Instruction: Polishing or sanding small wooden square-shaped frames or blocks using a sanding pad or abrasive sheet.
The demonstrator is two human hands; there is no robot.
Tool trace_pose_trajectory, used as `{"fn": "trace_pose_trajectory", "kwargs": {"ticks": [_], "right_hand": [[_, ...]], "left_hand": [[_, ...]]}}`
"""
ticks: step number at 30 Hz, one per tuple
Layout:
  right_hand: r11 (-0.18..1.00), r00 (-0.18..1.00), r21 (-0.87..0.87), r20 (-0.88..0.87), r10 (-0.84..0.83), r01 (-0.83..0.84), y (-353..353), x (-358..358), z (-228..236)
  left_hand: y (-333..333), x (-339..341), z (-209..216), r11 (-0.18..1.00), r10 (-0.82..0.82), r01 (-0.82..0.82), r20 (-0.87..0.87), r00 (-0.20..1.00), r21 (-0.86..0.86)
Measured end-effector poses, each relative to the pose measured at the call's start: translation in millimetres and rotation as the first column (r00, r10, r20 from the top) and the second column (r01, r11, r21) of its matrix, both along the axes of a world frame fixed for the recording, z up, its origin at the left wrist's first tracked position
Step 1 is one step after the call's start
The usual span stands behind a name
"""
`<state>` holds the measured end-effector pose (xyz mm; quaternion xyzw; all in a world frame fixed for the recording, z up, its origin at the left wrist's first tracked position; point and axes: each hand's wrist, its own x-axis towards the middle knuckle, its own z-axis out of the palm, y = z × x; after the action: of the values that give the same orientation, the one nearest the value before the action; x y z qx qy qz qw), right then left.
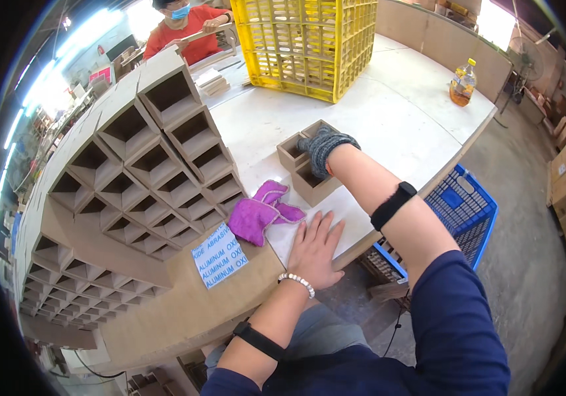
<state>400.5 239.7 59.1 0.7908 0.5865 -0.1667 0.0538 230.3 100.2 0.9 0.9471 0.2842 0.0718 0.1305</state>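
Note:
A small group of open brown board boxes (314,192) stands on the white tabletop in front of me. My right hand (329,148), in a dark grey knitted glove, reaches over them with curled fingers gripping the walls where the boxes meet; its fingertips are partly hidden. My left hand (316,249), bare and with fingers spread, lies flat at the near table edge, just below the boxes. Beside it rests a crumpled purple cloth item (256,216) with pale stitched edges. A sheet of sandpaper (221,257), printed back up, lies to its left.
Stacked open brown boxes (139,158) form a tall wall on the left. A yellow plastic crate (303,46) stands at the back, near a bottle of amber liquid (463,84). Below the table's right edge is a blue crate (462,208). Across the table a masked person (187,39) handles a strip.

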Motion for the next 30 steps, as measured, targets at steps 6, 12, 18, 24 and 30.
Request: {"fn": "trace_pose_trajectory", "kwargs": {"ticks": [6, 12, 18, 24, 30], "right_hand": [[0.945, 0.977, 0.261, -0.028, 0.211, -0.197, -26, 13, -12], [0.656, 0.918, 0.754, -0.281, 0.282, 0.029, -117, 81, 7], [0.477, 0.937, 0.807, -0.308, -0.164, 0.349, -229, 161, 31], [0.523, 0.743, 0.555, -0.306, -0.595, 0.647, -314, 255, -71], [0.637, 0.669, 0.215, -0.146, -0.728, 0.74, -297, 252, -194]], "left_hand": [[0, -4, 0, 1.0, 0.007, -0.007, -0.008, 1.0, -0.023], [3, 2, 2, 1.0, 0.012, -0.012, -0.013, 1.0, 0.002], [4, 5, 5, 1.0, 0.019, -0.019, -0.022, 1.0, 0.016], [-1, 11, 3, 0.998, 0.025, -0.022, -0.046, 0.999, 0.055], [0, 11, 8, 0.997, 0.042, -0.034, -0.132, 0.99, 0.063]]}}
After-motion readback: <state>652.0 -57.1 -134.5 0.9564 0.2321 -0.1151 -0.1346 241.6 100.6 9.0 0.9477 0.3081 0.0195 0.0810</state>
